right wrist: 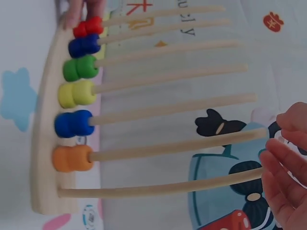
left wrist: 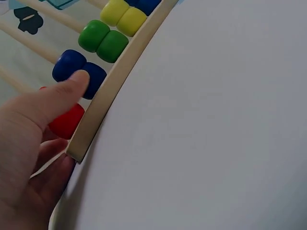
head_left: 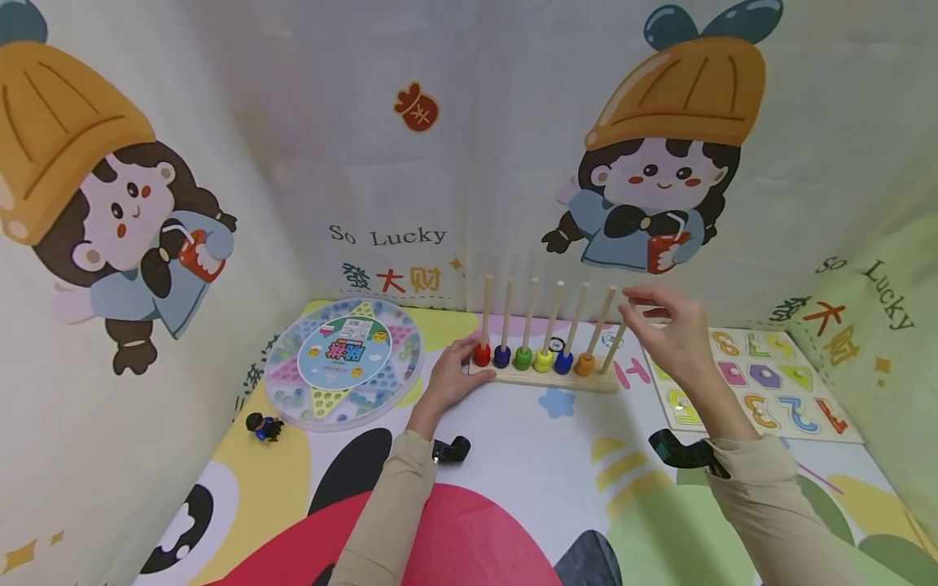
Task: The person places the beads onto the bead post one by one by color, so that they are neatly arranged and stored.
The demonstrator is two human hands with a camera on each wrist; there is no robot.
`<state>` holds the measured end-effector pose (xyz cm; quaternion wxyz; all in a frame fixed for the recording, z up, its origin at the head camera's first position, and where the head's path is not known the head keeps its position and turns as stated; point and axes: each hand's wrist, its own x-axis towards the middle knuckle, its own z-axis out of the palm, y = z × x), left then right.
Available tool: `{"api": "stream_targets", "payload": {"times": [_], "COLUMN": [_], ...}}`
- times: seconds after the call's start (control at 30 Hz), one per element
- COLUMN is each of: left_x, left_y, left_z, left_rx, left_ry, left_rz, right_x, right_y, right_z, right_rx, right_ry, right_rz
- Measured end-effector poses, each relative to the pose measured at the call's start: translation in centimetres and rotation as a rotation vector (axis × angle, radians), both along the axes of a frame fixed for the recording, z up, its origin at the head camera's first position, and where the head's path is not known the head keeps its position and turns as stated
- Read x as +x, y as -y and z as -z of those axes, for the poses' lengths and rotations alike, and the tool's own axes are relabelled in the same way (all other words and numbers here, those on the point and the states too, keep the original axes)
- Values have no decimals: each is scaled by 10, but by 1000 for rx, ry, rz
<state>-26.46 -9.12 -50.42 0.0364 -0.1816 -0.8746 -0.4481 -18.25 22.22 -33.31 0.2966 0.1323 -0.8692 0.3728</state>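
Seven wooden rods are counted on the pale wooden abacus base (head_left: 545, 378), six carrying paired beads; the seventh rod (right wrist: 163, 188) is bare. The base's end is gripped by the left hand (head_left: 453, 376). The right hand (head_left: 670, 330), fingers loosely spread, is held at the rod tips. Only the left wrist view shows the thumb (left wrist: 62, 93) pressed on the blue bead (left wrist: 79, 72).

A: We log the bead colours on the pale wooden rack (head_left: 545, 379): red bead (head_left: 481, 355), dark blue, green bead (head_left: 523, 358), yellow bead (head_left: 543, 360), blue, orange bead (head_left: 584, 365).

B: Confirmed. We note beige sleeves (head_left: 388, 513) and a worktop (head_left: 513, 456) printed in red, yellow, green and black.
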Motion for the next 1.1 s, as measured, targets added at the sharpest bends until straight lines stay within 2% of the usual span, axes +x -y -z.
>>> {"api": "stream_targets", "payload": {"times": [0.2, 0.4, 0.5, 0.67, 0.93, 1.03, 1.1], "left_x": [1, 6, 11, 23, 47, 55, 60], "left_y": [3, 7, 11, 18, 24, 20, 15], "left_z": [-15, -39, -49, -61, -79, -84, -86], "left_rx": [5, -63, -90, -125, -248, -278, -288], "left_ry": [-48, -109, -164, -295, -612, -681, -700], "left_rz": [-6, -46, -78, -108, -133, -122, -110], "right_x": [4, 8, 8, 10, 17, 19, 20], "right_y": [4, 9, 13, 22, 37, 40, 43], "right_z": [15, 31, 38, 50, 60, 63, 66], "right_rx": [-3, 26, 31, 81, 173, 201, 216], "right_ry": [2, 10, -3, -19, 59, 57, 29], "right_rz": [-5, -15, -35, -69, -103, -84, -76]}}
